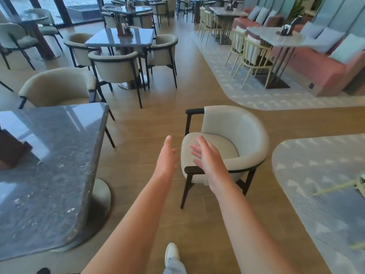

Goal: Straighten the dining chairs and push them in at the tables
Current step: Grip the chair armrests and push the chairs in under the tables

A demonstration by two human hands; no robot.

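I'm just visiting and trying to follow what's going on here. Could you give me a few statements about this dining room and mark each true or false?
1. The pale chair stands out on the wooden floor, away from the grey table. True.
2. The right hand grips the chair's armrest. False: it is open, fingers straight, in front of the seat.
3. The left hand holds nothing. True.
4. The chair lies tipped on its side. False: it stands upright on its legs.
5. A rounded chair sits at the grey table's far side. True.
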